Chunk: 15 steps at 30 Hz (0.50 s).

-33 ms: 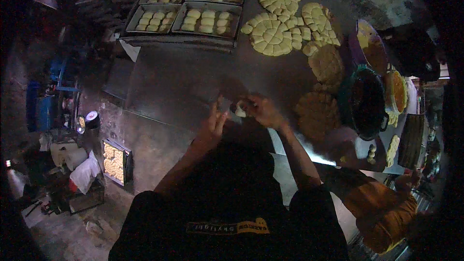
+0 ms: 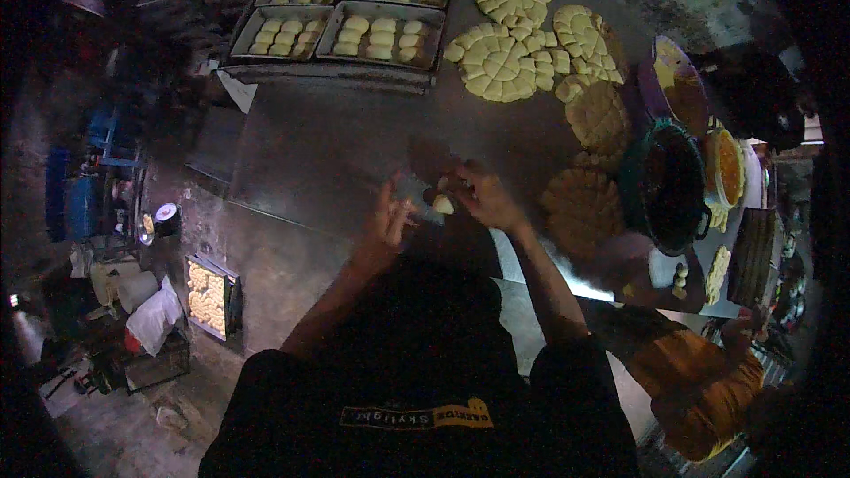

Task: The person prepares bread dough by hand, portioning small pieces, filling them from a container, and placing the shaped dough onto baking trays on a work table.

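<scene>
A small pale piece of dough (image 2: 444, 204) is at the fingers of my right hand (image 2: 487, 201), which are curled closed around its upper end. Beside it on the left, my left hand (image 2: 386, 223) has its fingers apart and holds nothing. Both hands are over the near part of the dark worktop (image 2: 310, 150). To the right of my right hand lies a round of brownish dough scored into pieces (image 2: 580, 212). Farther off are pale dough rounds cut into wedges (image 2: 498, 64).
Metal trays (image 2: 329, 55) with rows of dough pieces stand at the far left of the worktop. On the right are a dark pot (image 2: 668, 190), a purple basin (image 2: 651, 80) and a yellow tub (image 2: 739, 173). A person in an orange-brown garment (image 2: 699, 389) is at lower right.
My left hand has shifted slightly left, its fingers less upright. The dough piece by my right hand shows more plainly and a little farther right.
</scene>
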Each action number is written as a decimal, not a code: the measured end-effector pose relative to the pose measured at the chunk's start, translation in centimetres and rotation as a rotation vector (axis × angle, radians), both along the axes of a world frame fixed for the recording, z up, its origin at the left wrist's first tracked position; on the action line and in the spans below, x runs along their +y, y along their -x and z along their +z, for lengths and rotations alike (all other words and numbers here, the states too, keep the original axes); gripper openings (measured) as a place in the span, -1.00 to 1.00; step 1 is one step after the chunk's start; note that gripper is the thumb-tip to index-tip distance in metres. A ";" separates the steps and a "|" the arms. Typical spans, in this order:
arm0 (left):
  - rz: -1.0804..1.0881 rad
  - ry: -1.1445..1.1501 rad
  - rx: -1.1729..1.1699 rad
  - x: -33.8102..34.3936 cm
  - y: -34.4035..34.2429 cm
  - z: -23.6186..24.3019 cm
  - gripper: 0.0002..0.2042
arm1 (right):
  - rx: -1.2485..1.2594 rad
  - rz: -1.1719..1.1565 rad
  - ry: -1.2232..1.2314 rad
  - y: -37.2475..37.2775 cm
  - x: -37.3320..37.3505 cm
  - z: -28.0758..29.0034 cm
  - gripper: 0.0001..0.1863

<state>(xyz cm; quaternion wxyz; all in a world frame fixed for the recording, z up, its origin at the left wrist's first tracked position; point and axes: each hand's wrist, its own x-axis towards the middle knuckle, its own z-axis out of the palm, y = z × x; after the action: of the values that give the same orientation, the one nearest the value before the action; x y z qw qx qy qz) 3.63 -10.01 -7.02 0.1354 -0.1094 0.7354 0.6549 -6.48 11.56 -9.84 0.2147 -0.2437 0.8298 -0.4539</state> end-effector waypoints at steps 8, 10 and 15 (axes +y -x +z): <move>0.063 -0.020 0.014 -7.7 -1.5 0.4 -0.55 | 0.359 0.051 -0.179 -2.3 -1.4 -0.4 -0.62; 0.042 0.012 0.074 -9.3 -1.9 -0.7 -0.55 | 0.411 0.075 -0.178 -2.9 -1.9 0.4 -0.60; 0.031 -0.022 0.159 -11.3 -1.4 1.1 -0.44 | 0.515 0.130 -0.369 -4.0 -2.6 -2.0 -0.60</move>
<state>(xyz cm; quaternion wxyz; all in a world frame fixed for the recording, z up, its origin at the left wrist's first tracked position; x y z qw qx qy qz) 5.01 -21.34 -5.95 0.0674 -0.0668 0.7349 0.6715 -2.47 8.94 -11.89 0.0668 -0.3599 0.9078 -0.2047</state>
